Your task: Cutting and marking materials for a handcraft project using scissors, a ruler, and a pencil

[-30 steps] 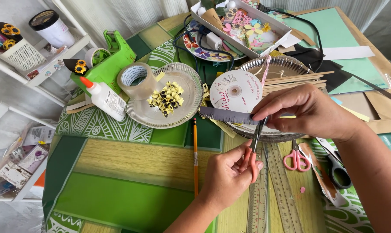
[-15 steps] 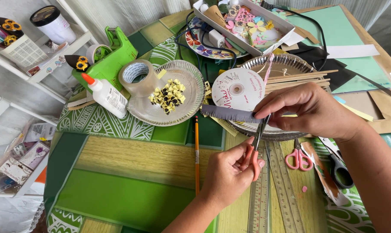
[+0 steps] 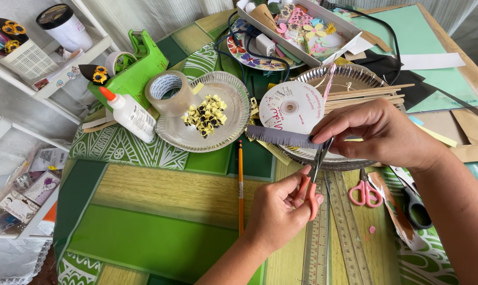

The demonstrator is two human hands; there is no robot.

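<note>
Table (image 3: 160, 206) w/ green-and-tan patterned cloth carries everything. Clear plastic plate (image 3: 233, 126) sits upper centre w/ small yellow-black paper bits, tape roll (image 3: 168, 92) on its left rim, glue bottle (image 3: 128, 112) just beside. Ribbon spool (image 3: 290, 105) lies on a foil plate, right behind the work.

Right hand (image 3: 379, 132) pinches the right end of a dark fringed paper strip (image 3: 281, 137) btwn thumb & fingers, held level above the table edge of the foil plate. Left hand (image 3: 278, 208) is closed round the orange handles of small scissors (image 3: 315, 169); blades point up and meet the strip's lower edge by the pinch.

Strip looks v. light, thin, floppy, prob. tears easily at the fringe; best held by the uncut top edge, close to the blades. Pencil (image 3: 240, 184) lies just left.
</note>
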